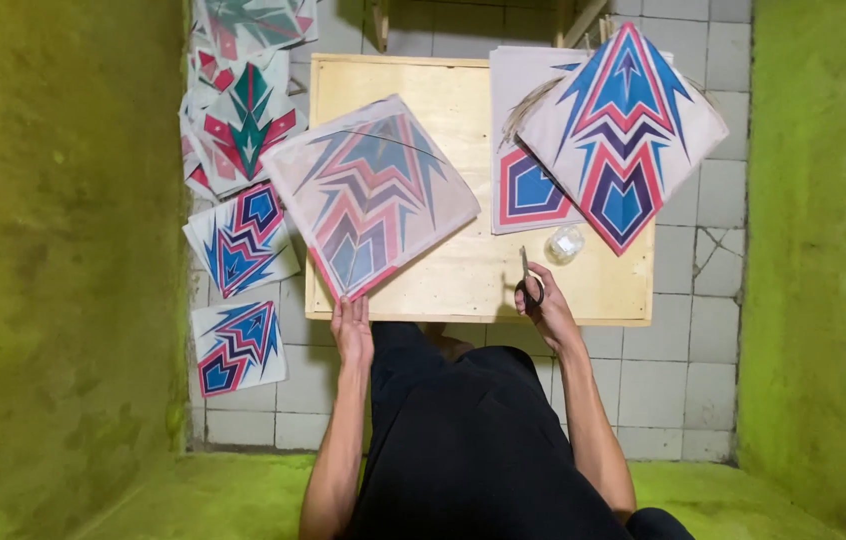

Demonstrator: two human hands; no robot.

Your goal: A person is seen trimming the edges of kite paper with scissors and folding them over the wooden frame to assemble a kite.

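A diamond-shaped paper kite with a faded red and blue zigzag pattern lies face down on a low wooden board. My left hand pinches its lower corner at the board's front edge. My right hand grips a pair of scissors, blades pointing away from me, over the board's front right part. A small clear round container sits just beyond the scissors.
A bright red and blue kite lies on a stack of printed sheets with thin sticks at the board's back right. More printed sheets lie on the tiled floor at left. Green walls stand on both sides.
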